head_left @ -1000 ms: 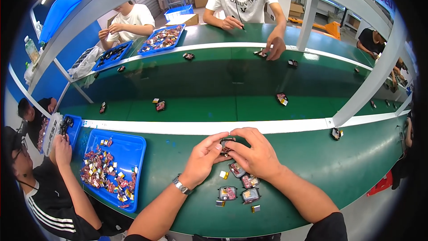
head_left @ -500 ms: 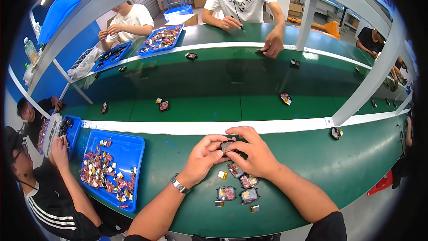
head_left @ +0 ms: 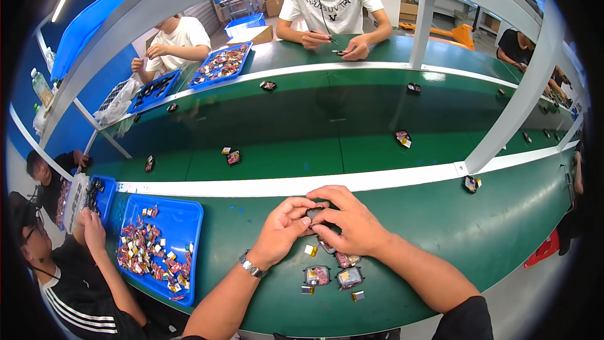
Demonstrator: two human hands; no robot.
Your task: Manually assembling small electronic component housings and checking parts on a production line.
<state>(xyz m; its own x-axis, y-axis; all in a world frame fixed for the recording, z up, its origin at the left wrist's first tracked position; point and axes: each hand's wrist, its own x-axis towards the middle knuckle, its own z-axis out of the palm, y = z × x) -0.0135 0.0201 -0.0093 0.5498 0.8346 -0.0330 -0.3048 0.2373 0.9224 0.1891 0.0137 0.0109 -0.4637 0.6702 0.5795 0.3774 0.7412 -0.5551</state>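
Close to the white rail, my left hand (head_left: 282, 229) and my right hand (head_left: 353, 225) are both closed on a small black plastic case (head_left: 316, 212). Fingers and thumbs wrap its edges, so much of it is hidden. Just below the hands, on the green table, lie several similar dark-rimmed cases with pinkish and grey contents, among them one case (head_left: 317, 276) at left and another (head_left: 350, 277) beside it. Small flat silver-and-yellow battery cells lie near them: one cell (head_left: 311, 250) by my left wrist, one (head_left: 307, 289) and one (head_left: 358, 296) closer to me.
A blue tray (head_left: 197, 233) full of red-wrapped pieces and cells stands left, beside a seated co-worker (head_left: 75, 283). Beyond the white rail (head_left: 270, 187), spaced cases lie on a green belt (head_left: 283, 145). Another case (head_left: 470, 184) sits at right. A co-worker (head_left: 333, 12) sits opposite; slanting white posts frame the bench.
My view has shifted slightly; my hands stay round the case with small finger shifts. The co-worker opposite has drawn an outstretched hand back from the belt. The left co-worker's hands have come lower.
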